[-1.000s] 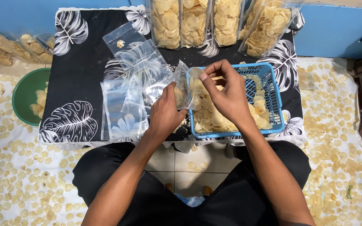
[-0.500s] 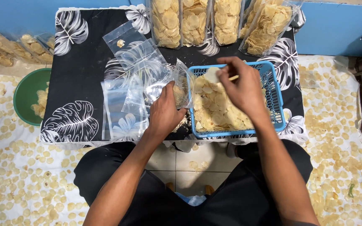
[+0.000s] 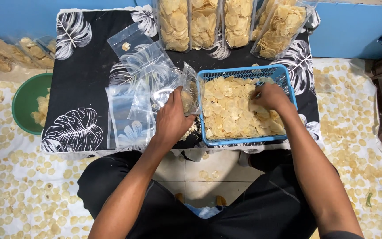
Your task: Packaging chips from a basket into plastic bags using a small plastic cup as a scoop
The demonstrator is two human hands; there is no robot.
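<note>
Left hand grips a clear bag open; right hand digs, curled, into chips in the blue basket

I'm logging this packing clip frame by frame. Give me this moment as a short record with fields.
left hand: holds an open clear bag beside the basket
right hand: down in the chips, fingers among them
blue basket: on the low table, holds loose chips
empty clear bags: piled left of the basket
filled bags: lined along the table's far edge
green bowl: on the floor, left
</note>
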